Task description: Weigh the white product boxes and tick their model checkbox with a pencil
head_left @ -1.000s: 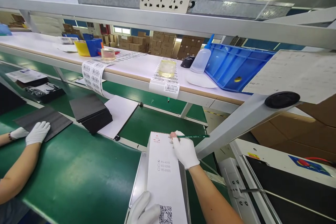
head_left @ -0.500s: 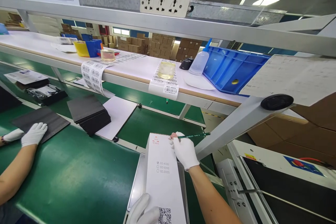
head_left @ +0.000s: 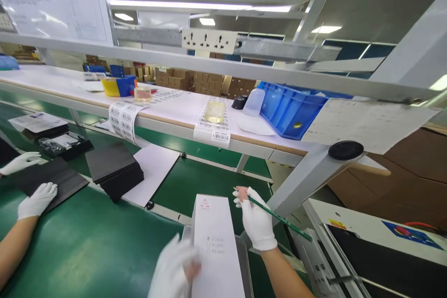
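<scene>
A long white box with a red logo and a ticked checkbox list lies on a metal plate in front of me. My right hand, in a white glove, is closed on a green pencil just right of the box's far end, lifted off its surface. My left hand, also gloved and blurred by motion, hovers at the near left edge of the box; its fingers are smeared.
A co-worker's gloved hands rest on black sheets on the green belt at the left. The shelf above carries barcode label strips, tape rolls, a bottle and a blue bin. A slanted white frame post stands close on the right.
My right hand lifted off the box and swung the pencil to point down-right. My left hand rose along the box's left edge. The view tilted upward.
</scene>
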Motion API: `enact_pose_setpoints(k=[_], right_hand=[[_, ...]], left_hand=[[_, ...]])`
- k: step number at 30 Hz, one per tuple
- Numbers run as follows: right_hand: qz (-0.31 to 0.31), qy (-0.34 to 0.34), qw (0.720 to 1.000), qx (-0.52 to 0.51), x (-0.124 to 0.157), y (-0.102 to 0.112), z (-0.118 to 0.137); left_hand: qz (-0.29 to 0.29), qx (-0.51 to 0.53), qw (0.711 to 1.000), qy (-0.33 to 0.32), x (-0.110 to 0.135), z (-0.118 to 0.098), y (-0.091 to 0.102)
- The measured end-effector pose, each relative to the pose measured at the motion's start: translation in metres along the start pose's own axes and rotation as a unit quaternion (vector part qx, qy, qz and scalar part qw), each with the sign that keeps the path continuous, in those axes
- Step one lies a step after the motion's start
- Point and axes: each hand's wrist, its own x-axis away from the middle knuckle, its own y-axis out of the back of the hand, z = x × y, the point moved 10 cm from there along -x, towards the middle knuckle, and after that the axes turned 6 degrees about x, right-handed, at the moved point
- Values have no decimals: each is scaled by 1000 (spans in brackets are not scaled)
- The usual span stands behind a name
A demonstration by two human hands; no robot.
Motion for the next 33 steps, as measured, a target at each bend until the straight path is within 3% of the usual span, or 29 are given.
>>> enact_pose_setpoints(k=[3, 5, 7, 9, 11, 15, 20, 22, 24, 26, 28, 29, 31, 33], right_hand=[[-43, 184, 981, 52, -18, 14, 64], [-103, 328, 930, 131, -27, 22, 115], [-154, 424, 865, 219, -36, 21, 154], [-171, 454, 826, 286, -52, 15, 175], [-164, 449, 815, 327, -68, 6, 182], [-167, 441, 795, 382, -82, -9, 180], [-187, 512, 749, 377, -66, -18, 188], [-169, 537, 757, 331, -50, -17, 190], [-142, 518, 804, 256, -33, -10, 180], [-112, 423, 881, 178, -23, 2, 148], [-85, 261, 953, 128, -13, 15, 91], [-71, 172, 976, 114, -5, 21, 58], [-50, 14, 994, 91, 15, 33, -5], [-42, -89, 993, 67, 33, 41, -47]], left_hand=[[-61, -27, 997, -26, -111, 26, 22], [-121, -58, 990, -53, -184, 33, 35], [-127, -86, 985, -83, -243, 34, 32], [-99, -102, 985, -96, -279, 38, 20], [-81, -104, 987, -96, -293, 43, 9], [-100, -102, 986, -91, -286, 51, 4], [-77, -105, 989, -66, -289, 54, 4], [-38, -101, 992, -70, -291, 53, 3], [0, -98, 991, -87, -283, 52, 4], [24, -90, 992, -86, -259, 55, 5], [43, -64, 996, -49, -219, 62, 5], [55, -44, 997, -25, -193, 65, 2], [86, 0, 996, 15, -136, 63, -7], [110, 44, 992, 44, -79, 52, -18]])
